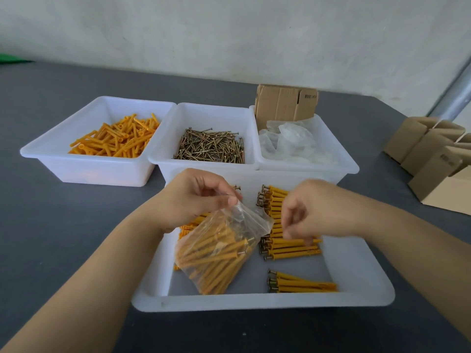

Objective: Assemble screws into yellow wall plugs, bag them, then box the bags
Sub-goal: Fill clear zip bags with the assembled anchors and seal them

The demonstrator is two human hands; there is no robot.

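Two hands work over the near tray: the left hand pinches a part-filled bag by its mouth, the right hand curls onto loose assembled plugs, with more bagging and all boxing seemingly left.

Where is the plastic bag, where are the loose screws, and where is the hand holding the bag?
plastic bag (216,253): head view, middle of its filled part.
loose screws (210,146): head view, middle of the pile.
left hand (196,197): head view, back of the hand, pinching the bag's top.
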